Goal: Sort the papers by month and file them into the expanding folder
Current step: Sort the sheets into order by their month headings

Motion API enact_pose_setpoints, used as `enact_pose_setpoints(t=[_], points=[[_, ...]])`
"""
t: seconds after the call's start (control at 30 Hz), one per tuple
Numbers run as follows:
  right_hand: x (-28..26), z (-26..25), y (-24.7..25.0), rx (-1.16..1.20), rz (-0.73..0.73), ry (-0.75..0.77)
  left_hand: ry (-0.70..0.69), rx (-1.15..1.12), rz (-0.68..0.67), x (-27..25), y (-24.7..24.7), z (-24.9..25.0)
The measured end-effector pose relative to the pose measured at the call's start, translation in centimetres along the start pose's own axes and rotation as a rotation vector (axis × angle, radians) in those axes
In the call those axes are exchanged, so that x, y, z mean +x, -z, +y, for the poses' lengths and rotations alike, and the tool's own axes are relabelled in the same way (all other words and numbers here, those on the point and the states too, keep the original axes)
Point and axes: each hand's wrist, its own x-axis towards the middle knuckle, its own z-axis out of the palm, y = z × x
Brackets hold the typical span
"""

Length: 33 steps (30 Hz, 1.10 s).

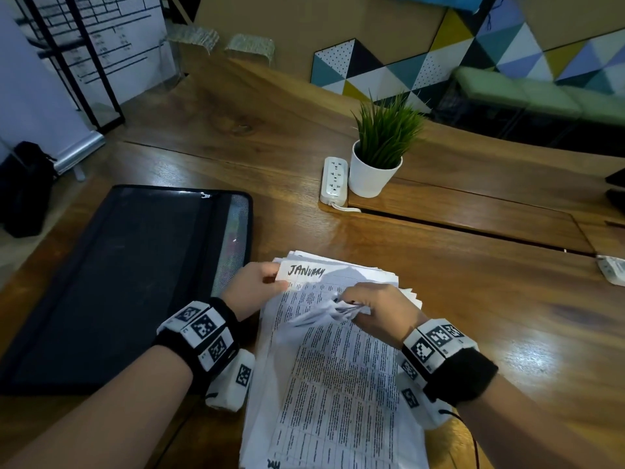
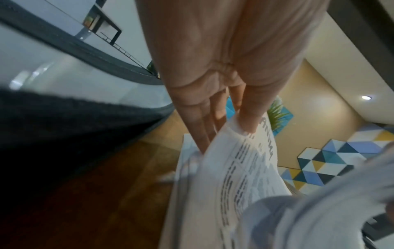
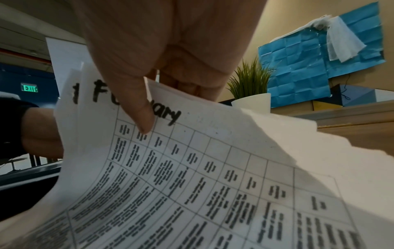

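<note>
A stack of printed papers (image 1: 338, 384) lies on the wooden table (image 1: 473, 299) in front of me. My left hand (image 1: 275, 278) pinches the top left corner of the sheet headed JANUARY (image 1: 306, 270); the left wrist view shows that hand (image 2: 224, 134) with thumb above and fingers below the sheet (image 2: 245, 168). My right hand (image 1: 351, 308) grips bunched, lifted corners of sheets at the stack's middle. Seen from the right wrist, my right hand (image 3: 166, 104) has its thumb pressing on a sheet headed February (image 3: 192, 168). The black expanding folder (image 1: 118, 282) lies flat to the left.
A potted plant (image 1: 375, 164) and a white power strip (image 1: 334, 181) stand behind the stack. A small white object (image 1: 612, 270) lies at the table's right edge. On the floor at far left sits a black bag (image 1: 23, 187).
</note>
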Motion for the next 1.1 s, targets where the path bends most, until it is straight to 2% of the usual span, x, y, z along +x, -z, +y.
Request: enact_pose_setpoints(t=[0.17, 0.27, 0.37, 0.5, 0.6, 0.77, 0.87, 0.93, 1.03, 1.1], points=[[-0.4, 0.3, -0.6, 0.022, 0.059, 0.032, -0.045, 0.257, -0.069, -0.3, -1.1, -0.8], [-0.6, 0.1, -0.6, 0.039, 0.03, -0.017, -0.113, 0.274, -0.064, -0.3, -1.4, -0.4], [-0.9, 0.0, -0.7, 0.054, 0.037, -0.026, -0.092, 0.296, -0.041, 0.1, -1.3, -0.6], [-1.0, 0.1, -0.7, 0.075, 0.055, -0.031, -0.155, 0.332, -0.009, 0.2, -1.9, -0.5], [-0.6, 0.0, -0.4, 0.054, 0.107, -0.017, -0.137, 0.34, 0.011, -0.1, -1.8, -0.4], [0.5, -0.1, 0.3, 0.048, 0.092, -0.058, -0.142, 0.32, 0.229, 0.0, -1.4, -0.5], [1.4, -0.1, 0.3, -0.015, 0.07, -0.02, -0.111, 0.056, 0.335, -0.1, -0.4, 0.5], [2.4, -0.3, 0.5, -0.065, 0.041, -0.015, -0.035, -0.074, 0.284, 0.1, 0.4, 0.7], [4.6, -0.7, 0.9, -0.104, -0.053, -0.057, 0.069, 0.073, 0.067, 0.1, 1.3, 0.1], [6.1, -0.9, 0.8, -0.158, -0.159, -0.116, 0.123, 0.036, 0.097, 0.0, 2.0, -0.1]])
